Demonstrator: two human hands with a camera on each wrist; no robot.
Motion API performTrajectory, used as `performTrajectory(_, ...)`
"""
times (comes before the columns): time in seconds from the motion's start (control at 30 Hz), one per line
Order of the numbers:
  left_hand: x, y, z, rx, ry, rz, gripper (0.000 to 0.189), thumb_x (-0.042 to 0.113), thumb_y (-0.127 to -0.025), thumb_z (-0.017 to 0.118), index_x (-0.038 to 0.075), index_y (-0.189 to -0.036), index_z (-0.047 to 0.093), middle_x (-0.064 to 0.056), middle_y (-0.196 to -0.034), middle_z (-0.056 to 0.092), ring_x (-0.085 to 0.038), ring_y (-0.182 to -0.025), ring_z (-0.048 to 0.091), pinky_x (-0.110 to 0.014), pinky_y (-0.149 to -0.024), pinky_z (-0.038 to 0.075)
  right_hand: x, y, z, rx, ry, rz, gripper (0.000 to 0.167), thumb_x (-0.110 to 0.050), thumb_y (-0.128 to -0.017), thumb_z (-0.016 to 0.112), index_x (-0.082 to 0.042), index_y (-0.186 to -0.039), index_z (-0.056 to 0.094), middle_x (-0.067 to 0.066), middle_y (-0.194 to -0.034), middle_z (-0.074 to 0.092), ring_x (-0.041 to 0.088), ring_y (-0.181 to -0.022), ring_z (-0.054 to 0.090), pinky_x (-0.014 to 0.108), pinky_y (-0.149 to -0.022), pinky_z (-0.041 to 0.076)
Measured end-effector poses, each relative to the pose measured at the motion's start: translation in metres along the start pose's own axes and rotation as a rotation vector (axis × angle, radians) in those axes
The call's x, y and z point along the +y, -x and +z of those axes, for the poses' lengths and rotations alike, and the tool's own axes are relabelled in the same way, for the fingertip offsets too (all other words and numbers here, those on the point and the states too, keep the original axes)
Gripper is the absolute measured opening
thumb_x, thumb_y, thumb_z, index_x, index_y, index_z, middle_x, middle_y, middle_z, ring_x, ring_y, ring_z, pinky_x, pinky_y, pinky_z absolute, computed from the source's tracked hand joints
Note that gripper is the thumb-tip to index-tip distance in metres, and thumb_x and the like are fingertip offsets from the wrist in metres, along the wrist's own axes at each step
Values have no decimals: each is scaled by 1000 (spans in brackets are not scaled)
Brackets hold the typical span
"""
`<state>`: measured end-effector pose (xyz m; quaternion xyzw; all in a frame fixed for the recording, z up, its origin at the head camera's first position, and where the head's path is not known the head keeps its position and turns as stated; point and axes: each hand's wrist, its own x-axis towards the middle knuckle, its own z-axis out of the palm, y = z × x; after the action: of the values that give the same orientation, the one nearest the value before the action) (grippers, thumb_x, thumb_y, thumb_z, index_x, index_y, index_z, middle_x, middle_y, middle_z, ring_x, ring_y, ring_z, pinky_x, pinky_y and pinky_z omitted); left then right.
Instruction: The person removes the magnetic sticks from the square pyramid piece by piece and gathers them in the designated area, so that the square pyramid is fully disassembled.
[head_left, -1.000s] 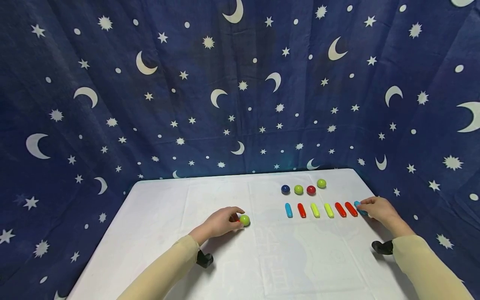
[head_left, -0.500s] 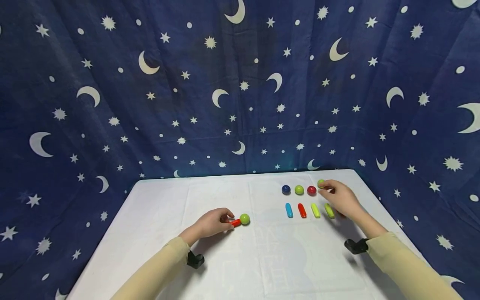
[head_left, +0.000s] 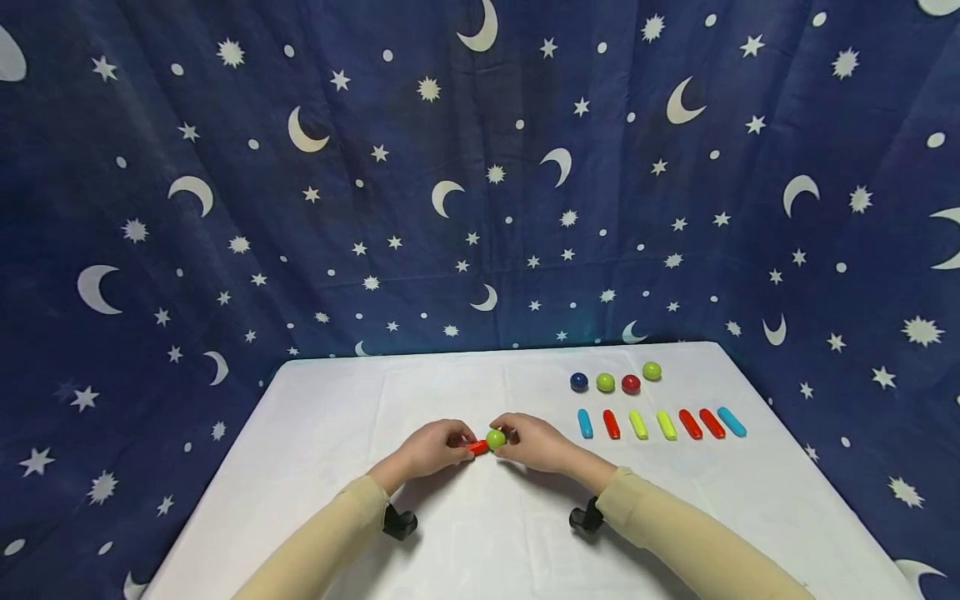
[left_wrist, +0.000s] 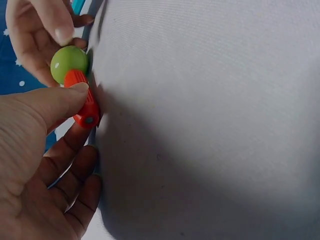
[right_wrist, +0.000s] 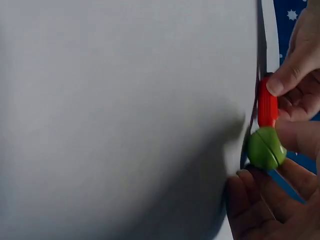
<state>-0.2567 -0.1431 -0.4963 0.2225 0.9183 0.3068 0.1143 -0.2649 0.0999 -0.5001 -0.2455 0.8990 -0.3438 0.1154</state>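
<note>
A short red ribbed stick [head_left: 478, 447] lies near the middle of the white table, its end meeting a green ball [head_left: 495, 438]. My left hand [head_left: 431, 450] pinches the stick between thumb and fingers. In the left wrist view, the thumb lies across the red stick [left_wrist: 86, 106], and its outer end shows a grey tip. From the other side, my right hand [head_left: 536, 443] has its thumb and fingers about the ball. The right wrist view shows the thumb touching the green ball [right_wrist: 265, 147], which has a seam, with fingers curled below it.
To the right lies a row of coloured sticks, from a blue stick [head_left: 585, 423] to another blue stick [head_left: 732, 422], with red and yellow ones between. Behind them sit a dark blue ball [head_left: 579, 382], a red ball [head_left: 631, 384] and two green balls. A starry curtain [head_left: 480, 183] hangs behind.
My right hand has left the blue stick at the far right and come across to the green ball in the middle. The left hand stays at the red stick, its fingers slightly shifted.
</note>
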Motion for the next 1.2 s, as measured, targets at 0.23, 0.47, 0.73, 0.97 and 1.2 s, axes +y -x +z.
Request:
performTrajectory(0.23, 2, 0, 1, 9, -6, -2, 12, 19, -93, 76, 16, -104, 72, 8, -83, 64, -10, -75, 56, -35, -75, 46, -4, -4, 6, 48, 37, 9, 32, -17, -91, 77, -12, -121, 69, -3, -107, 64, 14, -93, 57, 39, -85, 49)
performTrajectory(0.47, 4, -1, 0, 6, -23, 13, 11, 18, -93, 76, 17, -104, 73, 8, -87, 66, -9, -79, 58, -35, -78, 48, -3, -1, 5, 26, 68, 0, 27, -21, -94, 75, -16, -119, 68, -6, -104, 62, 12, -92, 57, 37, -84, 49)
performTrajectory(0.73, 6, -1, 0, 2, -64, 24, 10, 18, -92, 78, 18, -101, 74, 9, -88, 65, -9, -82, 57, -35, -80, 48, -1, 5, -3, 4, 50, -16, 24, -19, -95, 73, -17, -119, 69, -7, -105, 63, 12, -95, 59, 38, -86, 50)
performTrajectory(0.97, 8, -1, -1, 1, -88, 17, 10, 17, -90, 78, 16, -100, 76, 8, -87, 63, -12, -81, 55, -35, -78, 47, -1, 9, -23, 26, 16, 1, 25, -21, -97, 71, -18, -121, 69, -7, -105, 64, 13, -92, 58, 36, -81, 50)
performTrajectory(1.2, 8, 0, 2, -1, -90, 19, 10, 19, -90, 78, 18, -99, 75, 8, -86, 61, -14, -80, 53, -34, -76, 45, 21, 28, -71, 145, -57, -23, 29, -24, -99, 69, -14, -126, 68, -1, -112, 67, 18, -99, 59, 39, -84, 50)
